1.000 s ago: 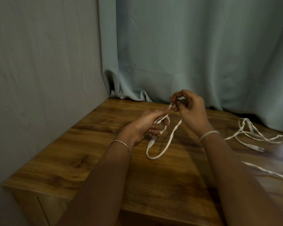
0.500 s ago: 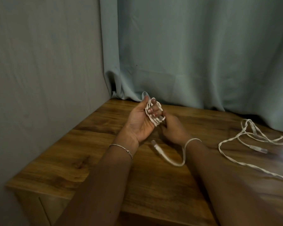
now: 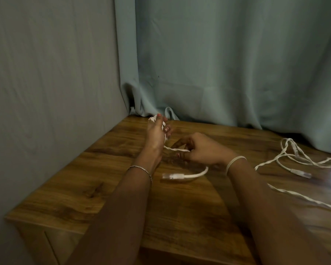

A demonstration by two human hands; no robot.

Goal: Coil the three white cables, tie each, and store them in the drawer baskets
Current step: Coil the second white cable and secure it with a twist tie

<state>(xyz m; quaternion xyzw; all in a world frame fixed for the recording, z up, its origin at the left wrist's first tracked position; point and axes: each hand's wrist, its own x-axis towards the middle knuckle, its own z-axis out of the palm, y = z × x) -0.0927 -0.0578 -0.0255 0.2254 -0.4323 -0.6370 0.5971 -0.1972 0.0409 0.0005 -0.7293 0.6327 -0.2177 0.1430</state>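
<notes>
My left hand (image 3: 157, 133) is raised above the wooden tabletop (image 3: 107, 180), with turns of a white cable (image 3: 191, 176) wound around its fingers. A taut stretch of that cable runs from the coil to my right hand (image 3: 201, 149), which pinches it. The cable's free end curves under my right wrist and ends in a blurred white plug lying on the wood. More loose white cable (image 3: 287, 157) with plugs lies tangled at the right.
A grey wall stands close on the left and a pale blue curtain (image 3: 218, 73) hangs behind the tabletop, its hem resting on the back edge. A drawer front (image 3: 52, 245) shows below the left front edge.
My left hand has turned edge-on and lifted slightly. My right hand has moved right and drawn the cable taut. The free plug end has swung left along the wood.
</notes>
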